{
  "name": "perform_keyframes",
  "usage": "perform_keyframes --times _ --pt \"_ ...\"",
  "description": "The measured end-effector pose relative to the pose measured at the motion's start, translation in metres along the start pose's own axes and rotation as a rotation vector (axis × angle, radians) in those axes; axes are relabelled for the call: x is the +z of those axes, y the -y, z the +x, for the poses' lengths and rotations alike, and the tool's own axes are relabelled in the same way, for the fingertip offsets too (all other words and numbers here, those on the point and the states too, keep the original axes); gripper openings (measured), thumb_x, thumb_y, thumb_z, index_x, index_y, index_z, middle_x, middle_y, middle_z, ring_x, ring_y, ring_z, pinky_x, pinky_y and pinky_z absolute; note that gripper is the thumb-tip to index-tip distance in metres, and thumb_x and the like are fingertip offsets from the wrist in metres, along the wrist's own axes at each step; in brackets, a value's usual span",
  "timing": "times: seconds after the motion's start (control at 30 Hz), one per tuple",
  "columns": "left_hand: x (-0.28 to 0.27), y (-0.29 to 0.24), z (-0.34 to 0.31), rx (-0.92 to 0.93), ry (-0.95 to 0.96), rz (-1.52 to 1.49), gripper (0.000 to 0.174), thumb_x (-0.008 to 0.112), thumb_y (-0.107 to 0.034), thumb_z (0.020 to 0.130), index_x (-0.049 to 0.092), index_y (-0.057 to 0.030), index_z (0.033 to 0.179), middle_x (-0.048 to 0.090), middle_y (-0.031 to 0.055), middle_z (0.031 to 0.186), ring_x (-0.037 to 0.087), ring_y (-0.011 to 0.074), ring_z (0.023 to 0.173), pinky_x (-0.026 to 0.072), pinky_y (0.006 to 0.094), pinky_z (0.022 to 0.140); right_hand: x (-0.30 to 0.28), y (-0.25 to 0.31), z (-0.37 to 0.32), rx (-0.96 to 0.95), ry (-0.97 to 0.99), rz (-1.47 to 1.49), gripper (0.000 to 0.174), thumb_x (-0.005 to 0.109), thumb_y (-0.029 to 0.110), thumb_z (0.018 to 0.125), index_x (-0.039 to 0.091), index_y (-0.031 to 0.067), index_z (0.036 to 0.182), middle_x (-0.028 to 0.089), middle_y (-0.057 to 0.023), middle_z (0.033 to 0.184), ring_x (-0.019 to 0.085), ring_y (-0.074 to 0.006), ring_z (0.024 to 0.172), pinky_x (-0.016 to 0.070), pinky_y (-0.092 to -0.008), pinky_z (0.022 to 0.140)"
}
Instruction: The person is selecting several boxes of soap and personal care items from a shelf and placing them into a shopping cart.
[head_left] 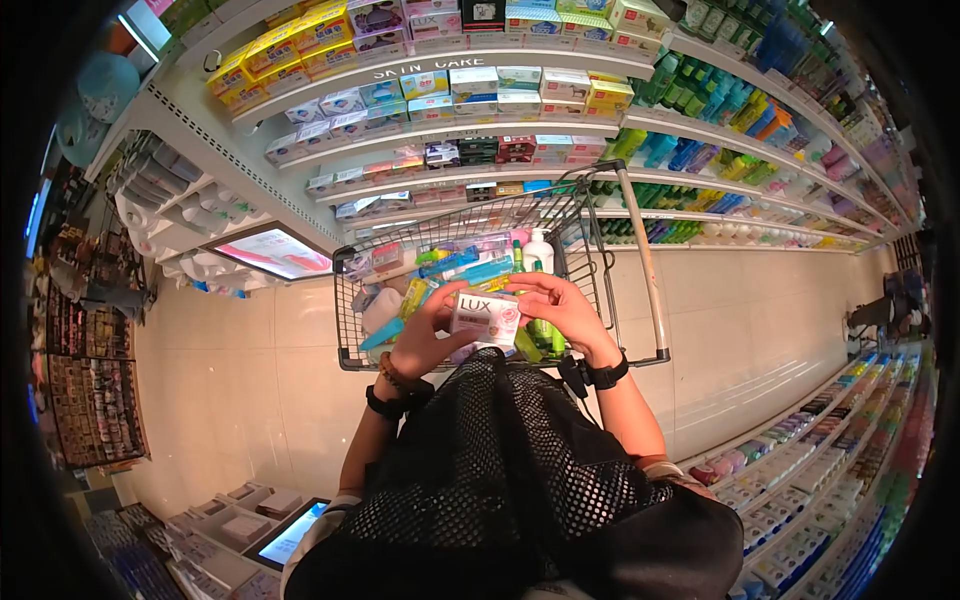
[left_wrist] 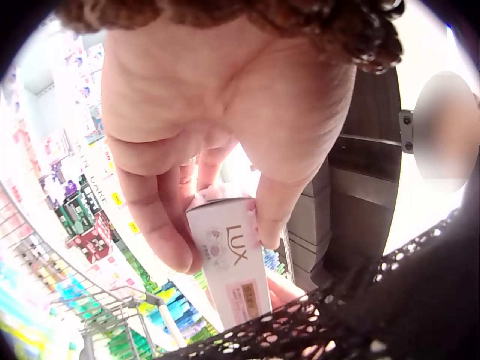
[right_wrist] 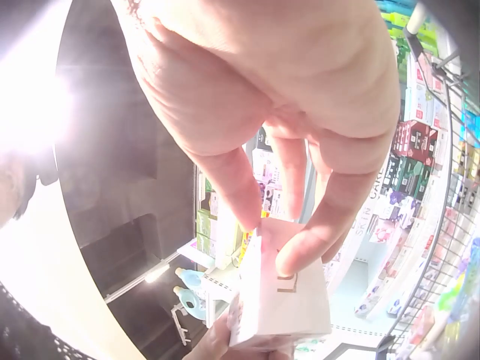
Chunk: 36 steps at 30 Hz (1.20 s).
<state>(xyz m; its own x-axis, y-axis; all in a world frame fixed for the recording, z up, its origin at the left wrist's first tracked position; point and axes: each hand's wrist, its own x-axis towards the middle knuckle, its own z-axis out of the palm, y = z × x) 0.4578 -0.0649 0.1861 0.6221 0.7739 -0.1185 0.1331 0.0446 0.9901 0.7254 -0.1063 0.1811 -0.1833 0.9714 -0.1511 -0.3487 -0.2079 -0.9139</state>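
A white and pink box of LUX soap (head_left: 485,319) is held between both hands, over the shopping cart (head_left: 350,357) and in front of the person's body. The left hand (head_left: 428,338) grips the box's left end, thumb and fingers on opposite sides, as the left wrist view also shows with the soap box (left_wrist: 236,262). At the other end, the right hand (head_left: 565,312) pinches the box between thumb and fingers; in the right wrist view its fingertip lies over the lettering on the soap box (right_wrist: 289,300).
Bottles and packs fill the cart, among them a white pump bottle (head_left: 538,250) and a blue bottle (head_left: 450,262). Beyond stand shelves of boxed soap (head_left: 430,108) and coloured bottles (head_left: 700,85). The cart's handle (head_left: 648,265) is on the right; another stocked shelf (head_left: 810,440) stands lower right.
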Motion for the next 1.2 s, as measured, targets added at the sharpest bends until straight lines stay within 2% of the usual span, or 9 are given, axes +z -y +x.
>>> perform_keyframes --times 0.13,0.23,0.4,0.5,0.63,0.8,0.93,1.07,1.2 --pt "0.0 -0.003 -0.002 0.034 -0.061 -0.024 0.077 0.075 0.002 0.083 0.035 -0.0045 0.149 0.063 0.0106 0.125 0.065 0.0206 0.114 0.0544 0.034 0.094 -0.004 -0.011 0.002 -0.007 -0.27 -0.069 0.042 0.067 0.003 0.092 0.058 0.0036 0.132 0.06 0.0017 0.09 0.057 -0.0058 0.08 0.0516 -0.0239 0.074" --pt "0.002 0.0 -0.006 0.06 -0.072 0.013 0.077 0.076 0.001 0.084 0.035 -0.0045 0.149 0.063 0.0086 0.117 0.068 0.021 0.11 0.0566 0.0321 0.089 -0.017 -0.022 -0.001 -0.015 -0.208 -0.092 0.057 0.063 -0.006 0.085 0.052 0.0035 0.14 0.061 0.0049 0.081 0.058 -0.0063 0.077 0.0474 -0.0214 0.077" --pt "-0.002 0.002 -0.01 0.089 -0.127 -0.065 0.075 0.076 0.001 0.084 0.037 -0.0053 0.148 0.063 0.0099 0.118 0.069 0.0214 0.107 0.057 0.0307 0.087 0.009 0.01 -0.005 0.22 0.05 0.067 0.078 0.063 -0.003 0.085 0.03 0.0037 0.156 0.065 -0.0004 0.088 0.062 -0.0099 0.088 0.0452 -0.0276 0.092" --pt "-0.012 0.003 -0.011 0.071 -0.164 -0.125 0.076 0.072 0.006 0.085 0.033 -0.0033 0.15 0.061 0.0123 0.124 0.067 0.0242 0.112 0.0587 0.0308 0.088 0.003 -0.003 0.006 0.028 -0.029 -0.021 0.062 0.06 0.007 0.092 0.04 0.0039 0.151 0.062 0.0004 0.092 0.062 -0.0122 0.095 0.0467 -0.0295 0.092" --pt "-0.021 0.005 -0.023 0.053 -0.182 -0.19 0.078 0.072 0.007 0.085 0.032 -0.0034 0.151 0.06 0.0144 0.128 0.068 0.0248 0.111 0.0594 0.0311 0.087 0.01 -0.009 0.013 0.112 0.028 -0.018 0.044 0.058 0.015 0.098 0.053 0.0051 0.141 0.062 0.001 0.097 0.061 -0.0134 0.098 0.0477 -0.0295 0.093" --pt "-0.038 0.015 -0.038 0.025 -0.224 -0.221 0.078 0.073 0.005 0.084 0.033 -0.0052 0.151 0.06 0.0138 0.128 0.068 0.023 0.11 0.0586 0.0312 0.089 0.055 -0.003 0.044 0.131 0.063 -0.205 0.044 0.066 0.021 0.096 0.058 0.007 0.137 0.06 0.0032 0.092 0.059 -0.0084 0.09 0.0478 -0.0248 0.082" --pt "-0.062 0.03 -0.059 -0.064 -0.227 -0.067 0.079 0.076 -0.002 0.084 0.036 -0.007 0.151 0.061 0.0122 0.126 0.066 0.0212 0.112 0.056 0.0337 0.093 0.074 -0.023 0.081 0.18 0.346 -0.565 0.043 0.074 0.014 0.091 0.063 0.0025 0.131 0.055 0.006 0.088 0.049 -0.0042 0.078 0.0437 -0.0225 0.069" --pt "-0.093 0.071 -0.081 -0.092 -0.19 -0.23 0.081 0.076 -0.005 0.086 0.032 -0.0094 0.154 0.062 0.0133 0.123 0.067 0.0204 0.107 0.0577 0.0331 0.088 0.097 -0.053 0.121 0.323 0.53 -0.565 0.043 0.073 0.019 0.091 0.064 0.003 0.131 0.063 0.0025 0.088 0.06 -0.0058 0.08 0.0499 -0.0234 0.066" --pt "-0.117 0.116 -0.105 -0.158 -0.381 -0.343 0.081 0.075 -0.006 0.087 0.031 -0.0084 0.155 0.065 0.0155 0.122 0.068 0.0191 0.099 0.0586 0.0321 0.081 0.103 -0.096 0.176 0.465 0.686 -0.435 0.041 0.072 0.021 0.092 0.065 0.001 0.128 0.07 -0.0047 0.094 0.068 -0.0107 0.081 0.0559 -0.0272 0.069"
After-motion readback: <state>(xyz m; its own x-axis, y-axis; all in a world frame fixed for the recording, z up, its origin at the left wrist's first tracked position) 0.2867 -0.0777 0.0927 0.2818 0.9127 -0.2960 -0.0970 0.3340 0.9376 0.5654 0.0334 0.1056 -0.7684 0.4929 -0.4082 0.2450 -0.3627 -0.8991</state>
